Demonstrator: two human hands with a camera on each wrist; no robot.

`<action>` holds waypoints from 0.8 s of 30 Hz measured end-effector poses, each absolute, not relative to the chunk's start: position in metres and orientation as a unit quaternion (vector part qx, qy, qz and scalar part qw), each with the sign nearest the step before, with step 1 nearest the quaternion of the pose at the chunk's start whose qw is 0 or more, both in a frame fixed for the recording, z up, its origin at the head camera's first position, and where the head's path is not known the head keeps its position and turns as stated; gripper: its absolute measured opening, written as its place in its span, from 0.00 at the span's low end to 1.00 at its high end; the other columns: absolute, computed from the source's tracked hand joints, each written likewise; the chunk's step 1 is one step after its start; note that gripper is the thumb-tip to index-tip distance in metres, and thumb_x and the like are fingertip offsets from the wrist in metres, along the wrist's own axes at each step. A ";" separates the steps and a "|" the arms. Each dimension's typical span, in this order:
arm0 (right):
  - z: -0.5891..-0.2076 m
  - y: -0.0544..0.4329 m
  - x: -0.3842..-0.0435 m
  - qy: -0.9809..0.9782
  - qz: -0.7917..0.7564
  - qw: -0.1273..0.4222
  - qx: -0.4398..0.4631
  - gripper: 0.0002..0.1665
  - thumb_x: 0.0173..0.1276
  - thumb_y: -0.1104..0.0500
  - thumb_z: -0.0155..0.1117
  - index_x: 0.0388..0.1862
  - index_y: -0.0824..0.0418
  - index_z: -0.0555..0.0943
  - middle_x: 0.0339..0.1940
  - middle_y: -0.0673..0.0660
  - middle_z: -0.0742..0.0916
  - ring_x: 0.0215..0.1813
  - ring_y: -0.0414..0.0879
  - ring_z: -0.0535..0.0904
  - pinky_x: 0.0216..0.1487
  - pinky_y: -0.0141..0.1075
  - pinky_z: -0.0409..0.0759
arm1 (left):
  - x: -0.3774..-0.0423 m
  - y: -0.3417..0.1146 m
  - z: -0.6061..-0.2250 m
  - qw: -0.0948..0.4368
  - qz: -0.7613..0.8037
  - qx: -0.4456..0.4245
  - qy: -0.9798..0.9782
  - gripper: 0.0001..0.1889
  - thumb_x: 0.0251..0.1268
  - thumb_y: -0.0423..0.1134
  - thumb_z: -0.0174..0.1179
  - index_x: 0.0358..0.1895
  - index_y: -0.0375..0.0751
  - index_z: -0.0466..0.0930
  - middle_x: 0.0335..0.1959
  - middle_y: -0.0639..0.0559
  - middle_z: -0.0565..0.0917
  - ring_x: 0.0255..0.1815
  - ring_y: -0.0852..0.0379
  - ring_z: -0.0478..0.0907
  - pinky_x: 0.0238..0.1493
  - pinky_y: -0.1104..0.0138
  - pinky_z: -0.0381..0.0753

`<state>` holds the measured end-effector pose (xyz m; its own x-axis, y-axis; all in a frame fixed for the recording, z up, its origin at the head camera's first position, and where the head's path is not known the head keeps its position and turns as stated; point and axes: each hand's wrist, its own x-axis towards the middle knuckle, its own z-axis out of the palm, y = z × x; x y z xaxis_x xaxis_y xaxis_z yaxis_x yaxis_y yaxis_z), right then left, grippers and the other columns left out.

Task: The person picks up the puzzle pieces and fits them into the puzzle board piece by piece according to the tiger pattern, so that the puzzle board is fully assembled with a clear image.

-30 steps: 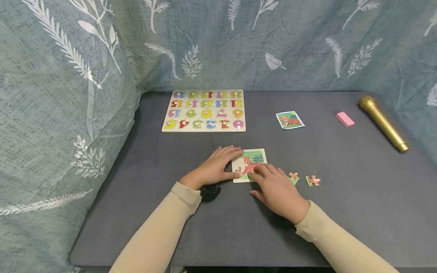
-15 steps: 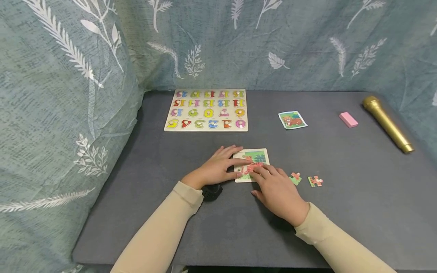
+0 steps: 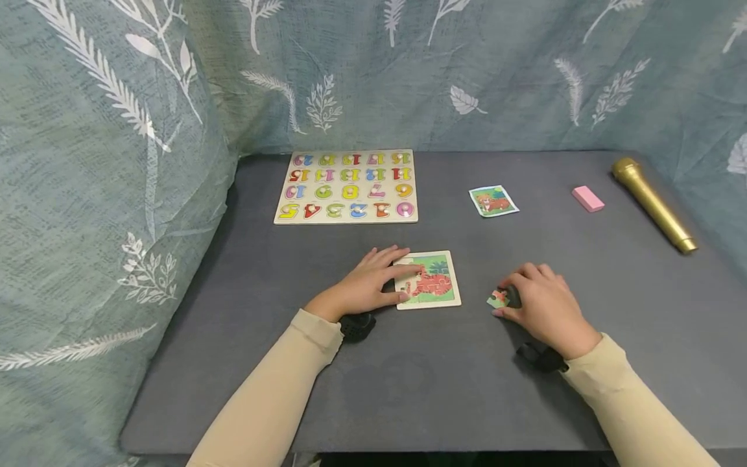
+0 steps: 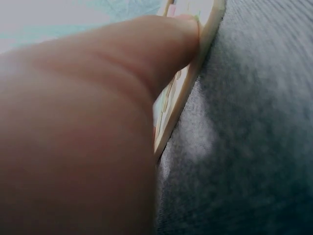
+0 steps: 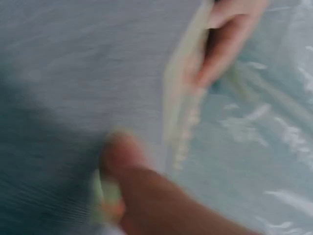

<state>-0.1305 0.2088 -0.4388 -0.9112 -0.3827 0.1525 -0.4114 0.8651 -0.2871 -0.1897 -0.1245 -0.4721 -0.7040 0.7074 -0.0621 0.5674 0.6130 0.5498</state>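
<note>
In the head view, my left hand lies at the left side of a small wooden jigsaw puzzle with a red-orange tiger on green. Its fingers are stretched out, the index finger reaching over the picture. The left wrist view has the thumb on the frame's edge. To the right, my right hand pinches a green and orange puzzle piece between thumb and fingers. In the blurred right wrist view, that piece shows beside the thumb. The second loose piece is hidden by the right hand.
A wooden number board lies at the back left. Towards the back right are a small picture card, a pink block and a gold microphone-shaped stick. Patterned cloth hangs behind the grey table.
My right hand has left the tiger puzzle, moved right and taken hold of a loose puzzle piece. The left hand stays on the puzzle, its index finger now stretched over it.
</note>
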 end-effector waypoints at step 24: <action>-0.428 0.098 -0.198 -0.895 0.398 -0.077 0.184 0.10 0.70 0.67 0.73 0.50 0.63 0.88 0.45 0.59 0.89 0.44 0.52 0.85 0.43 0.45 0.83 | -0.192 -0.125 -0.469 0.163 0.304 0.289 0.893 0.55 0.69 0.52 0.72 0.86 0.37 0.42 0.85 0.39 0.52 0.86 0.45 0.45 0.84 0.54 0.35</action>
<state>-0.1976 0.0981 -0.4280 -0.9207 -0.3903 0.0081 -0.2672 0.6151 -0.7418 -0.1915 -0.1249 -0.4690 -0.7802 0.6149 -0.1148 0.4173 0.6484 0.6368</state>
